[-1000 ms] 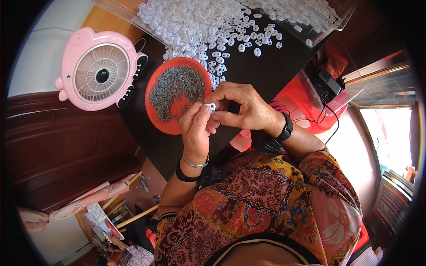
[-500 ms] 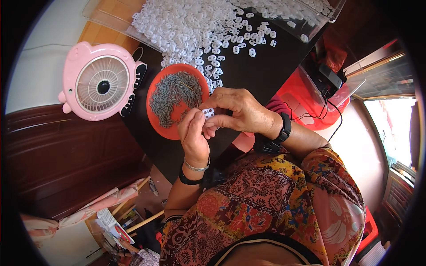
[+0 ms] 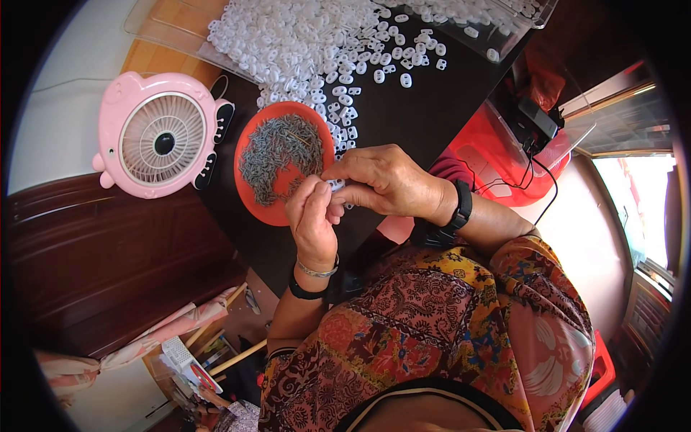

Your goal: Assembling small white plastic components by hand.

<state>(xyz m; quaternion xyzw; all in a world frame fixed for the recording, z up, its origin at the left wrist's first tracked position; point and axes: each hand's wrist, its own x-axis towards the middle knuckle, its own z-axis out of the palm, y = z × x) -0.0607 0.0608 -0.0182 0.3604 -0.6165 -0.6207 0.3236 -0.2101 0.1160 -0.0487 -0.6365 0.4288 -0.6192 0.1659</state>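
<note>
Both hands meet over the near edge of a black table (image 3: pixel 403 122). My left hand (image 3: pixel 312 220) and my right hand (image 3: pixel 385 180) pinch one small white plastic piece (image 3: pixel 335 185) between their fingertips. Just left of them stands an orange dish (image 3: pixel 253 201) heaped with small grey metal springs (image 3: pixel 279 153). A large pile of the same white plastic pieces (image 3: pixel 302 39) spreads across the far part of the table.
A pink desk fan (image 3: pixel 156 135) lies left of the dish. A clear plastic tray (image 3: pixel 504 29) sits at the far right, a red container (image 3: pixel 504 162) with a black cable to the right. Dark wooden furniture (image 3: pixel 108 245) stands at the left.
Both hands have stayed together on the white piece, with the fingers shifting slightly. Otherwise only the camera view moved a little.
</note>
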